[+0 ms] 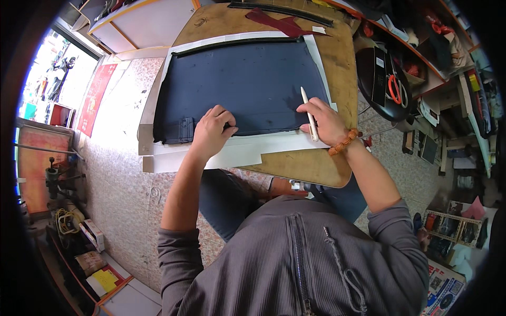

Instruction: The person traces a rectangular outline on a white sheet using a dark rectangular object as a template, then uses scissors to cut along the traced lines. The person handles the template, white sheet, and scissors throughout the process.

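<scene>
A large dark navy sheet of fabric [242, 84] is spread flat over white paper sheets [237, 150] on a rounded wooden tabletop [311, 163], and most of the tabletop's middle is covered by it. The left hand [211, 131] is laid on the fabric's near edge, toward its near left corner, with the fingers curled and pressed together against the cloth. The right hand [324, 121] is rested on the near right corner of the fabric, close to the tabletop's right edge; a slim white marking stick [309, 113] is pinched between its thumb and fingers, with the tip pointed away over the cloth. A bracelet of brown wooden beads [343, 142] is worn on the right wrist. At the far edge of the tabletop a dark red strip of cloth [279, 23] is seen. Orange-handled scissors [394, 89] are seen beyond the right edge, on a dark round stool [377, 79].
</scene>
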